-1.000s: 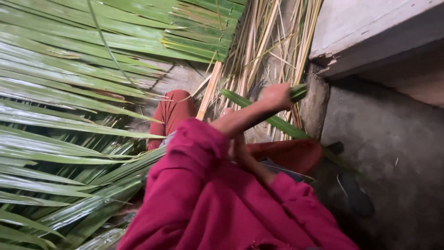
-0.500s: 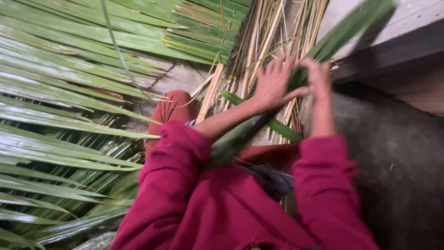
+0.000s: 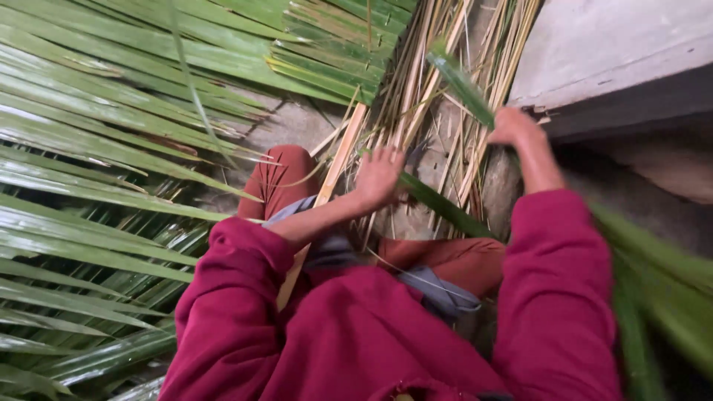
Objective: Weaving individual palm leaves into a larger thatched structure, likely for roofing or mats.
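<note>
My left hand (image 3: 380,177) rests with fingers spread on a bundle of dry tan leaf ribs (image 3: 438,111) lying on the ground, touching a green leaf strip (image 3: 445,212) that runs under it. My right hand (image 3: 512,126) is closed around a long green palm leaflet (image 3: 464,85) that points up and away; a blurred green length (image 3: 653,282) passes my right sleeve at the lower right. Both arms wear dark red sleeves. My knees in rust-coloured trousers (image 3: 278,174) show below the hands.
Large green palm fronds (image 3: 96,148) cover the left side and the top. A grey concrete step (image 3: 616,52) with a dark edge sits at the upper right, with a rough concrete surface (image 3: 653,178) beneath it.
My hands have drawn apart: the right moved right and up with the leaflet, the left dropped onto the dry ribs. A second earlier only one hand was raised.
</note>
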